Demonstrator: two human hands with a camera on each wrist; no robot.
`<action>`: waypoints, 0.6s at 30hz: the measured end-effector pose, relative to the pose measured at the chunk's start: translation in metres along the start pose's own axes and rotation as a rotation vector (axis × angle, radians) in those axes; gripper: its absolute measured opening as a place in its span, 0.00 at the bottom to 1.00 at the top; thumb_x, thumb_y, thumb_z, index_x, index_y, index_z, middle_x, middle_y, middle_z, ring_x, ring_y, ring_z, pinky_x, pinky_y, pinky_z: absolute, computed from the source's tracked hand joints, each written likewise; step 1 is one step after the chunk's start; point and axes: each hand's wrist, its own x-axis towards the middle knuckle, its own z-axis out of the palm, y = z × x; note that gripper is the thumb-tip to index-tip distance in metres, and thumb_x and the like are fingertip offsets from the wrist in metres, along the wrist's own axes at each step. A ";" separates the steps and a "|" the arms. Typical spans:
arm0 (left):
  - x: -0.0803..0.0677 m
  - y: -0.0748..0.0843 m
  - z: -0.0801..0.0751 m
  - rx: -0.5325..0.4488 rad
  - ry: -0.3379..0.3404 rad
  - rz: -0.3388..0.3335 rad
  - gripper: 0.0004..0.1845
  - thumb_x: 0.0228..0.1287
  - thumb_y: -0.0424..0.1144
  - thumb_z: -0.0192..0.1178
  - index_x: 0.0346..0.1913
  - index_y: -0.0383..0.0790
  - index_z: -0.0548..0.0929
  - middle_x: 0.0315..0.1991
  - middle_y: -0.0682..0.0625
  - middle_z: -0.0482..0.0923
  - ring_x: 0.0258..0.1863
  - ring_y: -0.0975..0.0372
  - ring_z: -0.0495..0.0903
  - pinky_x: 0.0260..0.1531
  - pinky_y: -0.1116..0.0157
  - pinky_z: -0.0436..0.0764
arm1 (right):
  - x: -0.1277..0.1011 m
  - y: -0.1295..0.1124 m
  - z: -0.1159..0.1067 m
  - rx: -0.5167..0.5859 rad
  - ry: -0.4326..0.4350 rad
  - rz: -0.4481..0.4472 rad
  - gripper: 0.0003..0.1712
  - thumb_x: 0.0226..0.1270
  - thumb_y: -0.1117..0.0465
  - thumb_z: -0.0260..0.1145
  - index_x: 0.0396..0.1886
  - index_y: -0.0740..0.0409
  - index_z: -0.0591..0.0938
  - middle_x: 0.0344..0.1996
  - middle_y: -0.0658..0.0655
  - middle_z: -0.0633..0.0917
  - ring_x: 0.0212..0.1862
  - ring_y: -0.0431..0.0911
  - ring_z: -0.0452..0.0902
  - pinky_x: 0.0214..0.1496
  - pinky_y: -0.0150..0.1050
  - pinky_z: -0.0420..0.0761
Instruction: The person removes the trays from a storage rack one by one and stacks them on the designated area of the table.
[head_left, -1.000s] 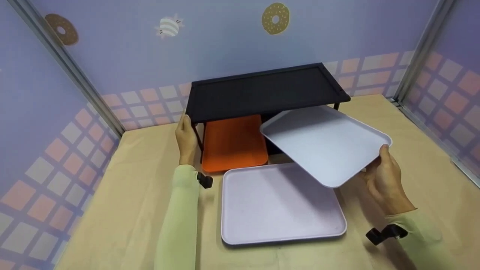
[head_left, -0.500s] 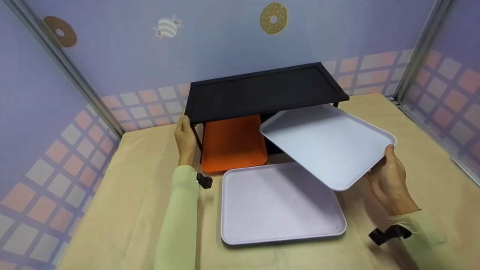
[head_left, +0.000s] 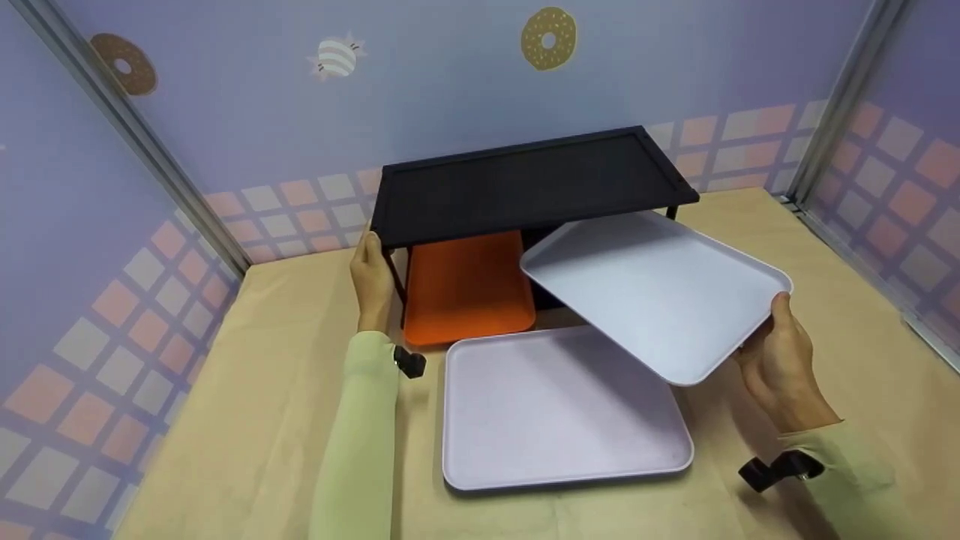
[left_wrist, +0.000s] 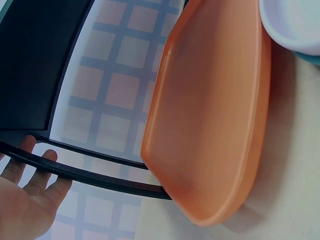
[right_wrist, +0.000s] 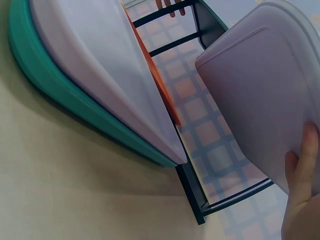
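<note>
A black two-level rack [head_left: 525, 187] stands against the back wall. My left hand [head_left: 371, 281] holds its left side by the top corner; in the left wrist view the fingers [left_wrist: 47, 157] pass behind the side bar. My right hand [head_left: 784, 367] grips the right edge of a pale white tray [head_left: 660, 292], thumb above and fingers beneath. That tray is raised and tilted, its far corner under the rack's top. An orange tray [head_left: 469, 292] lies in the rack's lower left. In front, a lilac tray [head_left: 562, 412] lies on a teal tray [right_wrist: 55, 87].
The beige tabletop [head_left: 270, 390] carries everything. A patterned wall [head_left: 450, 82] closes off the back, with side walls and metal posts at left and right. Close beneath the raised tray is the stacked pair's right half.
My right hand and the white tray have shifted slightly right and towards me, mostly in the first half second. My left hand and the rack stay put.
</note>
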 end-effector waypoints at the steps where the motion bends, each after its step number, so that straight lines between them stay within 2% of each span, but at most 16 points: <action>1: 0.000 0.000 0.000 0.003 0.003 0.004 0.25 0.85 0.42 0.40 0.77 0.34 0.66 0.76 0.39 0.65 0.77 0.52 0.63 0.76 0.62 0.64 | 0.000 0.000 0.000 -0.007 -0.003 0.001 0.30 0.81 0.40 0.41 0.68 0.53 0.67 0.53 0.50 0.77 0.55 0.42 0.76 0.52 0.38 0.75; 12: 0.001 -0.001 0.000 -0.004 0.007 0.018 0.26 0.85 0.40 0.41 0.76 0.30 0.65 0.77 0.37 0.62 0.78 0.51 0.60 0.78 0.64 0.60 | -0.001 0.003 -0.003 -0.011 -0.015 -0.001 0.29 0.82 0.41 0.40 0.68 0.54 0.67 0.53 0.51 0.75 0.56 0.42 0.74 0.58 0.36 0.76; 18: 0.001 0.000 0.000 0.002 0.004 0.017 0.25 0.85 0.41 0.40 0.76 0.32 0.65 0.77 0.38 0.63 0.78 0.52 0.61 0.77 0.64 0.61 | 0.000 0.005 -0.004 0.024 0.006 0.006 0.27 0.82 0.43 0.42 0.67 0.54 0.68 0.55 0.49 0.76 0.59 0.40 0.74 0.61 0.33 0.74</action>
